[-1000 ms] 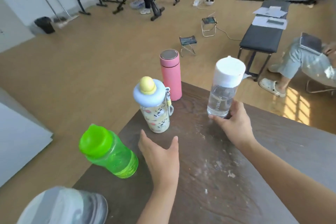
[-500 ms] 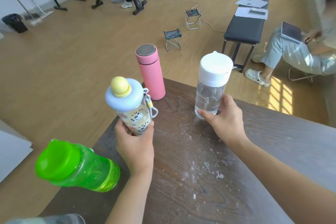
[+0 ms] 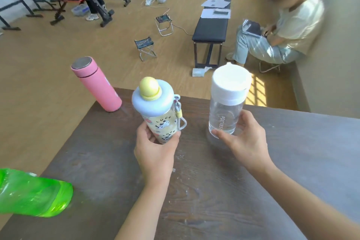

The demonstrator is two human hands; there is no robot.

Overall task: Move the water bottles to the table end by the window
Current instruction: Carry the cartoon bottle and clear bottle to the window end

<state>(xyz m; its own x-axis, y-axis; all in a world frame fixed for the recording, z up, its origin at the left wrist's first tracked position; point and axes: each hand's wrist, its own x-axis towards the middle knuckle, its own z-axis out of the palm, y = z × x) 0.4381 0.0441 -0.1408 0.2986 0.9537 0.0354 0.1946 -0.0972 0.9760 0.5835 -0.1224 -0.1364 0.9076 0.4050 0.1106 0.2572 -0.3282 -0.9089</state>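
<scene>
Gripped low in the left hand [image 3: 155, 154], cartoon bottle [image 3: 159, 115] raised above the table [image 3: 292, 161], clear bottle [image 3: 227, 107] clamped in the right hand [image 3: 243, 142]; best carried upright, squeezed firmly, then set down gently near the sunlit end.

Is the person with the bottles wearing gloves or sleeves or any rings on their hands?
No. The left hand and right hand are both bare, with no gloves, rings or watch showing. Both forearms are bare too; no sleeve comes into view.
</scene>
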